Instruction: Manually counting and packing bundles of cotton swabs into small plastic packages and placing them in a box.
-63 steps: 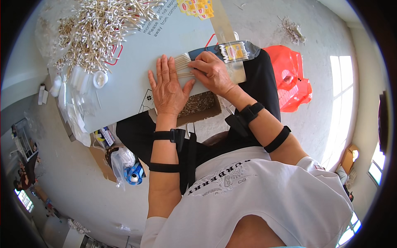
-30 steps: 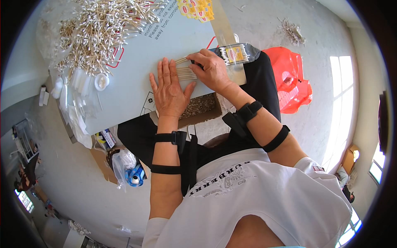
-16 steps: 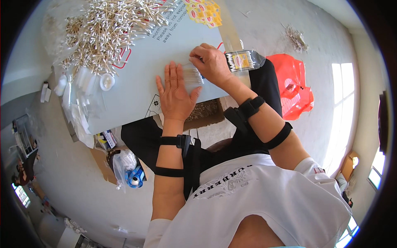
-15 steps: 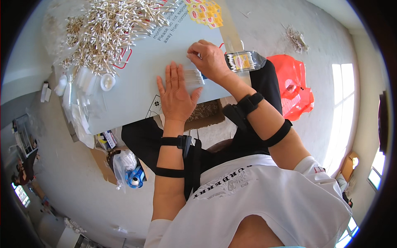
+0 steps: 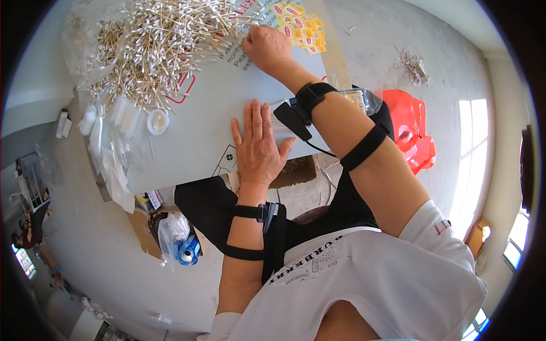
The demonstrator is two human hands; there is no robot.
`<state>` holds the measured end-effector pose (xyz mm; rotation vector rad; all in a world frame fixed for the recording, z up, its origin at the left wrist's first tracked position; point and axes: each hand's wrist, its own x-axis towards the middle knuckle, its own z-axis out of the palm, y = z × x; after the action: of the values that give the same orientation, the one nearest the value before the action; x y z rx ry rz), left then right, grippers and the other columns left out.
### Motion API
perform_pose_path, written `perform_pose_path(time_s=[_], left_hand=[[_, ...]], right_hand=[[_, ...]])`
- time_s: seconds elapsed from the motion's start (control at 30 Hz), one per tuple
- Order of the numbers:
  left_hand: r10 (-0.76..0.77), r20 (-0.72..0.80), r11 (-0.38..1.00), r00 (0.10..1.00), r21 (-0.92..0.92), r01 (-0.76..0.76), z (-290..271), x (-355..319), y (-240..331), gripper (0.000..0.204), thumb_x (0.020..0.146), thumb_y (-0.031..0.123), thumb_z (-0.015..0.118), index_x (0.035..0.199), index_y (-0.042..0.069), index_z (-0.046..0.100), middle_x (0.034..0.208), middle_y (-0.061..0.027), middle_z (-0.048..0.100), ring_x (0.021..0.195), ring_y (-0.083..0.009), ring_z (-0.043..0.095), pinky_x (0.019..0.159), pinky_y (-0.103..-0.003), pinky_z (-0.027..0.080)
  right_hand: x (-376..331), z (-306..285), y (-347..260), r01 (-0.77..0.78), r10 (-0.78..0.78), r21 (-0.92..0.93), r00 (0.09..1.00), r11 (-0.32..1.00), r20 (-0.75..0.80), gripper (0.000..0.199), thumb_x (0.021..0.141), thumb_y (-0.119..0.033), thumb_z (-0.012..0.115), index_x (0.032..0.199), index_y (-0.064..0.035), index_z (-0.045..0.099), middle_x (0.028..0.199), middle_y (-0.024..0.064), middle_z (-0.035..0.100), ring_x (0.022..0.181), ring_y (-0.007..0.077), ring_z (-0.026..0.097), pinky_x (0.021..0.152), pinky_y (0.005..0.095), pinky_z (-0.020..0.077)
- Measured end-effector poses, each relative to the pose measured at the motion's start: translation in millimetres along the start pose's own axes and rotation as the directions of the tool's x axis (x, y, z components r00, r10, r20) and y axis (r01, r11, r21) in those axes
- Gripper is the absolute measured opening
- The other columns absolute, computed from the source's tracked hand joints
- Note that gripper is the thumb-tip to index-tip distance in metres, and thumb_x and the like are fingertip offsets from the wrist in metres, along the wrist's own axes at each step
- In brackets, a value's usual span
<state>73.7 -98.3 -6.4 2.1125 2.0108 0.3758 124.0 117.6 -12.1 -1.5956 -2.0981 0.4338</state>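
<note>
My left hand [image 5: 259, 152] lies flat on the grey-white table sheet, palm down, with its fingers stretched out and the thumb apart. Against its index finger and thumb side is a row of cotton swabs [image 5: 279, 126], partly covered by my right arm and its black strap device. Farther off, my right hand [image 5: 267, 48] is closed, knuckles up, between a big heap of loose cotton swabs [image 5: 165, 42] and several yellow labels [image 5: 304, 31]. Its fingertips are turned away, so anything in them is hidden.
Clear plastic tubes [image 5: 124, 116] and a round white container [image 5: 158, 121] stand at the table's left. A packed bag of swabs [image 5: 357, 99] lies by the right edge. Beyond it is a red plastic bag [image 5: 406, 128]; an open cardboard box [image 5: 296, 173] sits under the near edge.
My right hand has moved away from the swab row, forward to the edge of the swab heap. My left hand stays flat beside the row. The whole view has shifted slightly.
</note>
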Motion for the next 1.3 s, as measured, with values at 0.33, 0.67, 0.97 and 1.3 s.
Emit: perform_pose_path(time_s=[0.33,0.67,0.97,1.3], left_hand=[[-0.014,-0.004,1.0,1.0,0.025,0.014,2.3,-1.5,-1.2,0.089,0.084,0.05,0.065,0.149,0.003,0.028,0.156,-0.0133,0.029,0.146,-0.0286,0.024,0.117,-0.054,0.013],[0.011,-0.011,0.999,1.0,0.037,-0.01,3.7,-0.6,0.1,0.088,0.086,0.052,0.062,0.149,0.003,0.027,0.156,-0.0145,0.027,0.146,-0.0293,0.022,0.118,-0.054,0.012],[-0.009,0.021,1.0,1.0,0.027,0.008,2.6,-0.8,-0.5,0.087,0.087,0.053,0.059,0.15,0.003,0.025,0.157,-0.0148,0.025,0.147,-0.0284,0.018,0.119,-0.052,0.008],[0.0,-0.009,1.0,1.0,0.018,0.0,4.3,-1.5,-0.1,0.086,0.088,0.052,0.059,0.15,0.003,0.026,0.157,-0.0151,0.025,0.147,-0.0303,0.019,0.118,-0.054,0.009]], right_hand=[[-33.6,-33.3,31.2,-0.047,0.044,0.014,0.982,0.999,0.183,0.017,0.077,-0.022,0.063,0.083,-0.0062,0.068,0.081,0.0146,0.069,0.079,0.0335,0.067,0.071,0.045,0.0519],[-39.7,-36.6,44.4,0.042,-0.044,0.035,0.996,0.999,0.078,0.012,0.08,-0.017,0.058,0.079,-0.0061,0.064,0.082,0.0147,0.067,0.078,0.0352,0.065,0.07,0.0456,0.0505],[-73.3,-58.4,53.9,0.216,-0.249,0.154,0.937,0.964,0.244,0.01,0.079,-0.016,0.065,0.079,-0.0072,0.06,0.082,0.0086,0.063,0.076,0.0295,0.062,0.068,0.0383,0.0498],[-82.7,-51.0,41.5,0.359,-0.42,0.255,0.872,0.898,0.251,0.009,0.075,-0.014,0.069,0.079,-0.0078,0.063,0.081,0.007,0.06,0.079,0.0288,0.062,0.069,0.0384,0.0495]])
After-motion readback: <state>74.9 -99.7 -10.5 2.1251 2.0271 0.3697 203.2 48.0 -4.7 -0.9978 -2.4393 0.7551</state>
